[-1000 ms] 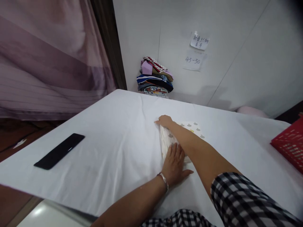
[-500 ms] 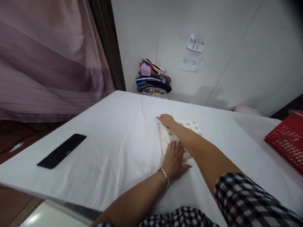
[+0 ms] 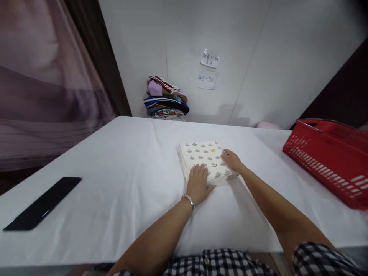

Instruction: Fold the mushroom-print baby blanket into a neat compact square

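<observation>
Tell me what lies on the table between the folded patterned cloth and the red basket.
Head view: only bare white tablecloth lies between the folded patterned cloth and the red basket; the right hand rests at the cloth's right edge.

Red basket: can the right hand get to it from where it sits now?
Probably yes. The right hand rests on the folded cloth's right edge, and only bare white table lies between it and the red basket.
</observation>
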### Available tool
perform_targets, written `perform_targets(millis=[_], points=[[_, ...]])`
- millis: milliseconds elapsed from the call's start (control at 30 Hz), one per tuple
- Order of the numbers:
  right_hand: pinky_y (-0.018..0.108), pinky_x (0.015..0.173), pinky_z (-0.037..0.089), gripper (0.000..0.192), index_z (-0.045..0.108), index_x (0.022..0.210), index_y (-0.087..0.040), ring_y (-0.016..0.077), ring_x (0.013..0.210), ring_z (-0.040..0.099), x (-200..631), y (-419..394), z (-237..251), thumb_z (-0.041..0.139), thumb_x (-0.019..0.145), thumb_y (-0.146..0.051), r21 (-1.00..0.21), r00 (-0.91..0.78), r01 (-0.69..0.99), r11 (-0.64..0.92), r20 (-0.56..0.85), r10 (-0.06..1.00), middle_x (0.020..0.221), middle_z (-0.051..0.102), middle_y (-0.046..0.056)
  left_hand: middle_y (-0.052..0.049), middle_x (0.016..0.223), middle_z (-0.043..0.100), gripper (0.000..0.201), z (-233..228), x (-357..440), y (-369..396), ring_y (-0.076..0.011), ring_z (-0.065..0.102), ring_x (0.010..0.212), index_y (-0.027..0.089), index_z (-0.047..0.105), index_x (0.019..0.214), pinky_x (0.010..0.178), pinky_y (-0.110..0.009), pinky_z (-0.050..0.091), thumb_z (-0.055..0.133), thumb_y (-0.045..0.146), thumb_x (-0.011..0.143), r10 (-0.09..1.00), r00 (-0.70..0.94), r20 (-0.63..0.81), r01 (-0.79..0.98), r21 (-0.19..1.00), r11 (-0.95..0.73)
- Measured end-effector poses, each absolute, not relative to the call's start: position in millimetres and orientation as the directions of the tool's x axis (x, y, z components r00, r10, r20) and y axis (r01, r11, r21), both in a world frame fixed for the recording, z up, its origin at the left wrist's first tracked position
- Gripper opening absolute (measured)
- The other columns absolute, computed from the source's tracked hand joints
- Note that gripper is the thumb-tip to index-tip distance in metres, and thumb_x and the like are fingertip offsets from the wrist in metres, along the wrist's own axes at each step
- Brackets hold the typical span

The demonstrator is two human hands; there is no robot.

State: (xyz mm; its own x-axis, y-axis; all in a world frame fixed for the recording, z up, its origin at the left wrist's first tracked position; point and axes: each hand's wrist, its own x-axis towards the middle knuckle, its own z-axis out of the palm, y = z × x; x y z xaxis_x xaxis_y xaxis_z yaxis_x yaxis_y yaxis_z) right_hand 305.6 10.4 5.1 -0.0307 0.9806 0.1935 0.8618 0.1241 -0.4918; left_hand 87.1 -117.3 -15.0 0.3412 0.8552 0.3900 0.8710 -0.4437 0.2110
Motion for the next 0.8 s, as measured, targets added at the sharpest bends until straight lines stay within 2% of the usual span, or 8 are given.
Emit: perform_targets(millis=[100,167,300,433,533,667,800], points=[[0.034,0.084,0.05,0.044,0.056,0.121,-0.02,0.0201,0.094,0.063,324.6,-21.8,-6.1,0.053,0.081,-0.04,-0.664,0.081,0.747,0.027,0.131,0.988,0.114,0.064,0.008,-0.016,0.143,0.038,0.066,-13.1,85.6,-116.0,-0.0337,0.028,0.134,0.011,0.043,0.131,0.11,-0.051,0.021,0.052,0.051,0.08,0.839,0.354,0.412,0.863,0.201,-0.463],[0.034,0.085,0.05,0.05,0.055,0.123,-0.02,0.02,0.096,0.062,329.5,-41.9,-11.3,0.054,0.08,-0.045,-0.77,0.143,0.638,0.004,0.123,0.982,0.116,0.063,0.008,-0.014,0.141,0.041,0.06,-10.1,83.4,-115.6,-0.0321,0.031,0.133,0.014,0.046,0.129,0.108,-0.051,0.023,0.054,0.047,0.08,0.836,0.358,0.417,0.85,0.225,-0.476],[0.036,0.088,0.048,0.051,0.057,0.12,-0.019,0.0209,0.099,0.06,329.2,-70.2,-16.7,0.05,0.081,-0.05,-0.848,0.222,0.529,0.036,0.179,0.959,0.114,0.063,0.008,-0.009,0.127,0.057,0.041,-1.5,74.1,-115.8,-0.0263,0.043,0.124,0.021,0.055,0.118,0.108,-0.05,0.023,0.049,0.045,0.085,0.826,0.351,0.441,0.812,0.295,-0.503],[0.038,0.09,0.047,0.044,0.062,0.112,-0.021,0.0228,0.109,0.055,328.6,-82.0,-17.1,0.049,0.082,-0.05,-0.817,0.211,0.549,0.176,0.34,0.917,0.12,0.06,0.009,-0.006,0.118,0.062,0.031,3.9,60.7,-115.3,-0.0251,0.047,0.12,0.023,0.061,0.108,0.109,-0.053,0.02,0.055,0.041,0.084,0.835,0.291,0.467,0.81,0.344,-0.475],[0.042,0.098,0.041,0.035,0.067,0.105,-0.024,0.0235,0.117,0.049,332.4,-87.3,-15.4,0.054,0.081,-0.046,-0.732,0.104,0.604,0.315,0.465,0.879,0.123,0.058,0.008,-0.006,0.116,0.062,0.026,4.1,53.1,-113.7,-0.0241,0.05,0.115,0.023,0.065,0.1,0.105,-0.048,0.028,0.061,0.038,0.079,0.844,0.264,0.466,0.787,0.403,-0.468],[0.041,0.097,0.042,0.03,0.069,0.101,-0.026,0.0223,0.113,0.053,341.1,-91.9,-16.0,0.058,0.081,-0.044,-0.723,-0.001,0.58,0.375,0.46,0.888,0.12,0.06,0.007,-0.004,0.105,0.065,0.018,3.2,47.9,-111.9,-0.021,0.055,0.105,0.024,0.068,0.092,0.1,-0.042,0.035,0.062,0.035,0.079,0.841,0.254,0.478,0.743,0.46,-0.486],[0.04,0.098,0.042,0.029,0.069,0.103,-0.027,0.0211,0.113,0.053,348.1,-91.0,-18.8,0.054,0.084,-0.043,-0.682,-0.052,0.616,0.395,0.466,0.883,0.12,0.06,0.006,-0.003,0.097,0.066,0.014,5.9,47.4,-112.6,-0.0196,0.056,0.098,0.024,0.069,0.086,0.098,-0.041,0.035,0.058,0.032,0.082,0.828,0.276,0.488,0.752,0.428,-0.502]])
